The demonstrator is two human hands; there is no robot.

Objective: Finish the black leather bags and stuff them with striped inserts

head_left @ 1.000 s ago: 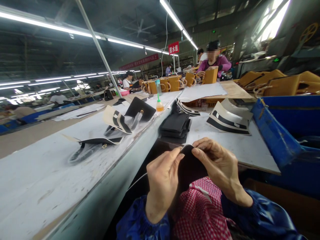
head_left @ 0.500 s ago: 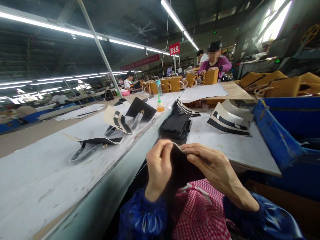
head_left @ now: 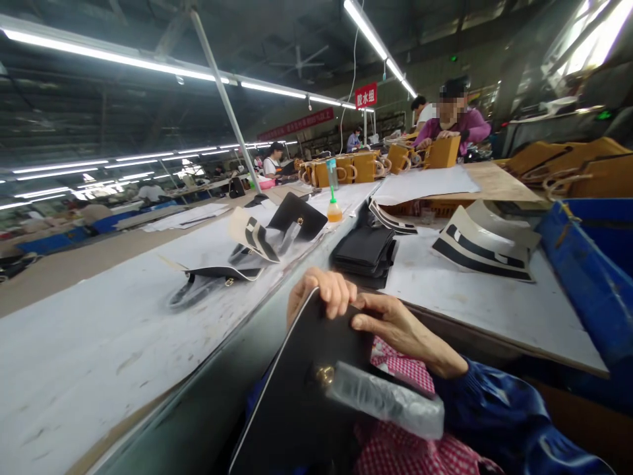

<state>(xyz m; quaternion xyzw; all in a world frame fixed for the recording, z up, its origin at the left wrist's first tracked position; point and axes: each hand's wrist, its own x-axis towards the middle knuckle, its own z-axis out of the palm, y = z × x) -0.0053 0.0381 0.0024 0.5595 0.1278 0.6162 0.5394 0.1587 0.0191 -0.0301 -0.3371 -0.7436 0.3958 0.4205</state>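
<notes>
A black bag panel (head_left: 291,376) with a pale cut edge hangs upright in front of my lap. On its face are a gold ring fitting (head_left: 325,376) and a handle wrapped in clear plastic (head_left: 390,399). My left hand (head_left: 326,290) is closed over the panel's top edge, fingers curled onto the near face, thumb hidden behind. At the top right corner my right hand (head_left: 395,323) grips the same panel, its thumb on the near side. Just beyond my hands lies a stack of black pieces (head_left: 363,251).
Similar black panels with handles (head_left: 225,272) lie on the left table (head_left: 109,336). A glue bottle with green tip (head_left: 334,210) stands at its edge. Cream and black strips (head_left: 479,247) rest on the right board, beside a blue bin (head_left: 578,264). A co-worker (head_left: 452,122) handles tan bags (head_left: 366,168).
The panel has turned, so its face with ring and wrapped handle now shows. My left hand has gone from an upright pinch to fingers folded over the edge. The view has shifted left.
</notes>
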